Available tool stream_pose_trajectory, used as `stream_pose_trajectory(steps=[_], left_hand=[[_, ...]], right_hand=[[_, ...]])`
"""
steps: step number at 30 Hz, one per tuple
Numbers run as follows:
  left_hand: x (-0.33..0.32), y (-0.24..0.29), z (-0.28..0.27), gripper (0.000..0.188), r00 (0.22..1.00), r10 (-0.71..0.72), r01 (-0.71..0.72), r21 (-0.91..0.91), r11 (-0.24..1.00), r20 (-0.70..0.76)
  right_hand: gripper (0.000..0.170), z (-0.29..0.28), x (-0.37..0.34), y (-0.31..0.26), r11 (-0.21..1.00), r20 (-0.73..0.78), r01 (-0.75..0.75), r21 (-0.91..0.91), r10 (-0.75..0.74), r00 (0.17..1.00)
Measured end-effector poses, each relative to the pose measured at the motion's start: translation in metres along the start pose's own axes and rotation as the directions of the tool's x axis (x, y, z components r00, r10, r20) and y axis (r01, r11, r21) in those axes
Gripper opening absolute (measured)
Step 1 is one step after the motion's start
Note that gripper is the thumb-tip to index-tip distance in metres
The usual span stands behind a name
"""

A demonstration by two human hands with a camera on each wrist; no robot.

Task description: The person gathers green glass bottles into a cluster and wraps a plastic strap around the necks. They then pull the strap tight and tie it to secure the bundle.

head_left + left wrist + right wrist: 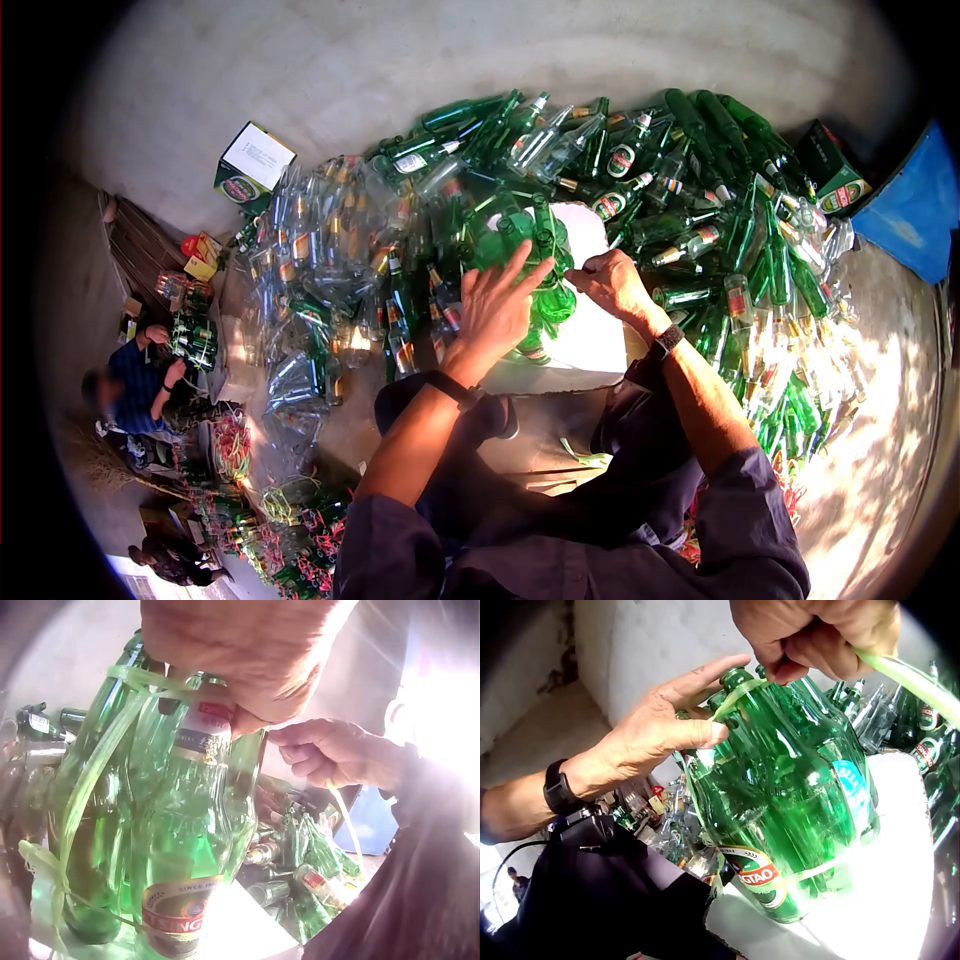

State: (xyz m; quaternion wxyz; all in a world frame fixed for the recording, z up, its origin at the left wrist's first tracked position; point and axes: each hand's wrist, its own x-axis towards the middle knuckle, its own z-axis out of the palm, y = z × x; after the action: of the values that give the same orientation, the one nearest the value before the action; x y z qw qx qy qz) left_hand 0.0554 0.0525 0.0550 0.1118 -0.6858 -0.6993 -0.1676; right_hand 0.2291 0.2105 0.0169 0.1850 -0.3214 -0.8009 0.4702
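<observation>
Left hand, spread, is rested against the necks of upright green glass bottles clustered on a white flat surface, while pale-green plastic strap is pinched by the right hand just beside them.

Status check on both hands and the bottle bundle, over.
Left hand touching strapped bottles; right hand pinching strap. Bundle standing on white surface. Loose bottles around it, none blocking the hands.

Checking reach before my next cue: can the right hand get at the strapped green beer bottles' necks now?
Probably yes: the right hand is beside the bottle necks, with nothing apparent between. The left hand covers the opposite side; the right's grip holds the pale green strap.
</observation>
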Motion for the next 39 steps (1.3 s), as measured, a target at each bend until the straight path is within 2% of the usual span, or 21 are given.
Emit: stream_pose_trajectory(steps=[1,4,7,13,18,20,23,27,29,32,35,37,39], left_hand=[[0.000,-0.003,0.003,0.069,0.996,0.080,-0.079,0.016,0.997,-0.050],[-0.002,-0.004,0.005,0.065,0.999,0.026,-0.025,-0.034,0.999,0.040],[-0.002,-0.003,0.002,0.066,0.999,0.032,-0.033,0.034,0.999,0.039],[0.000,-0.003,0.003,0.068,0.997,0.070,-0.070,0.021,0.997,-0.035],[-0.003,-0.004,0.000,0.068,0.998,0.046,-0.045,-0.025,0.999,0.031],[-0.001,-0.004,-0.002,0.068,0.999,0.035,-0.034,-0.029,0.999,0.026],[-0.003,-0.006,-0.003,0.067,0.998,0.009,-0.006,-0.067,0.998,0.057],[-0.007,-0.007,0.001,0.067,0.999,0.017,-0.015,-0.066,0.998,0.038],[-0.007,-0.009,-0.001,0.067,1.000,0.017,-0.016,-0.065,0.998,0.016],[-0.009,-0.009,-0.006,0.068,0.999,0.018,-0.014,-0.086,0.996,0.047],[-0.011,-0.011,-0.002,0.068,1.000,0.025,-0.023,-0.094,0.995,0.017],[-0.013,-0.011,-0.003,0.070,0.999,0.019,-0.016,-0.097,0.995,0.028],[-0.013,-0.010,-0.003,0.070,1.000,0.014,-0.013,-0.061,0.998,0.014]], right_hand=[[0.033,0.001,0.001,0.002,1.000,0.005,0.016,-0.021,-0.016,1.000],[0.033,0.002,0.002,0.006,1.000,0.014,-0.012,0.014,0.012,1.000],[0.034,-0.001,0.001,0.009,1.000,0.030,0.006,0.025,-0.007,1.000],[0.032,-0.002,0.002,0.018,1.000,0.019,-0.003,-0.027,0.004,1.000],[0.032,-0.003,-0.002,0.010,0.996,0.014,-0.069,-0.060,0.070,0.997],[0.031,-0.001,-0.003,0.009,0.998,-0.072,0.043,-0.052,-0.047,0.996],[0.028,-0.008,-0.004,0.002,0.995,-0.047,0.073,-0.061,-0.076,0.996],[0.031,-0.013,-0.006,-0.007,0.956,-0.054,0.126,-0.265,-0.145,0.988],[0.031,-0.017,-0.004,-0.011,0.952,-0.031,0.136,-0.274,-0.150,0.988],[0.029,-0.018,-0.003,-0.016,0.956,0.011,0.044,-0.289,-0.043,0.999],[0.033,-0.020,0.003,-0.011,0.903,-0.006,0.231,-0.363,-0.250,0.968],[0.034,-0.023,0.006,-0.028,0.855,-0.020,0.292,-0.429,-0.333,0.943],[0.030,-0.031,0.006,-0.040,0.822,0.024,0.278,-0.497,-0.307,0.951]])
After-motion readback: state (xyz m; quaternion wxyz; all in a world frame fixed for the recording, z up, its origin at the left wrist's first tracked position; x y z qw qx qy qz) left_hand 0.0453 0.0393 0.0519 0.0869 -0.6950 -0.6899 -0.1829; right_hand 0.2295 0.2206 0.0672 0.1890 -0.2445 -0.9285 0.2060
